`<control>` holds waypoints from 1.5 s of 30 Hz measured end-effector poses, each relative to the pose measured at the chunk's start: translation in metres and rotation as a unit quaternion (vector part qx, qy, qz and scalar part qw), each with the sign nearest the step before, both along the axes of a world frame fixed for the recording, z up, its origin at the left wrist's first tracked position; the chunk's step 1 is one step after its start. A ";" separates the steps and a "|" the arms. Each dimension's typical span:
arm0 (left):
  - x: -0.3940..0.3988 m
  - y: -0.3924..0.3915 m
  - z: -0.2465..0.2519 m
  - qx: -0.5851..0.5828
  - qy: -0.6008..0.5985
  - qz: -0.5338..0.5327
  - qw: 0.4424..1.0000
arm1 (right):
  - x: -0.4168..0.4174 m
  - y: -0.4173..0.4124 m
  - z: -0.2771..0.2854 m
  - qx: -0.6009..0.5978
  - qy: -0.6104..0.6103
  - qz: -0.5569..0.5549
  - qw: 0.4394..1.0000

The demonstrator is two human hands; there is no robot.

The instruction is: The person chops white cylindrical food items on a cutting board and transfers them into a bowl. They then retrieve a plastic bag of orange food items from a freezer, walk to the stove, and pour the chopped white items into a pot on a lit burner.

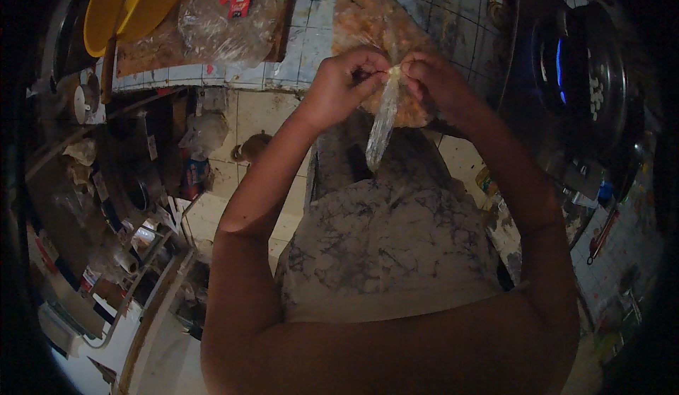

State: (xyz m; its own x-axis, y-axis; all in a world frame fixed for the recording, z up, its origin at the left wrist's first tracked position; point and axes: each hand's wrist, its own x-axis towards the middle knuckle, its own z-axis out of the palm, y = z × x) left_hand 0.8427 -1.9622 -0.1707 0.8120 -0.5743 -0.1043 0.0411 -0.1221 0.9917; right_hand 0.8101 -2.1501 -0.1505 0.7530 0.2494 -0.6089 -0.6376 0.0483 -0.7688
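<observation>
A clear plastic bag point(382, 23) full of orange-brown pieces, which I cannot identify, lies at the near edge of the tiled counter. Its gathered neck is pinched between both hands, and the twisted tail of the bag hangs down towards my body. My left hand point(353, 79) grips the neck from the left with thumb and fingertips. From the right, my right hand point(429, 77) pinches the same spot, where a pale yellowish band or knot shows. The fingertips of the two hands almost meet there, and they partly hide the band.
On the counter's left, a wooden board point(143, 58) carries a crumpled clear plastic bag point(228, 34), red packets and a yellow basin point(122, 18). A dark pan point(599, 77) with small white pieces stands at the right. Cluttered shelves point(154, 267) flank my left side.
</observation>
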 end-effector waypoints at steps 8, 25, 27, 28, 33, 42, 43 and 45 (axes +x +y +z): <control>-0.001 -0.002 0.005 0.071 -0.122 -0.015 0.990 | 0.011 -0.004 0.007 -0.166 -0.180 0.137 0.960; 0.010 0.007 0.010 0.041 -0.127 -0.065 0.989 | 0.033 -0.004 0.015 -0.272 -0.317 0.300 0.858; 0.009 0.005 0.006 0.032 -0.143 -0.072 0.987 | 0.026 -0.002 0.016 -0.305 -0.337 0.269 0.849; 0.008 0.004 0.004 0.031 -0.145 -0.068 0.987 | 0.025 0.002 0.020 -0.316 -0.318 0.266 0.853; -0.002 -0.002 0.005 0.020 -0.121 -0.006 0.992 | 0.020 0.014 0.037 -0.352 -0.268 0.256 0.859; -0.004 0.005 -0.003 0.043 -0.076 0.076 0.993 | 0.025 -0.015 0.013 -0.308 -0.212 0.200 0.906; -0.003 0.006 0.000 0.043 -0.074 0.080 0.993 | 0.023 -0.018 0.011 -0.276 -0.172 0.142 0.935; 0.001 0.004 0.004 0.099 -0.257 0.051 0.960 | 0.017 -0.023 0.007 -0.260 -0.159 0.091 0.948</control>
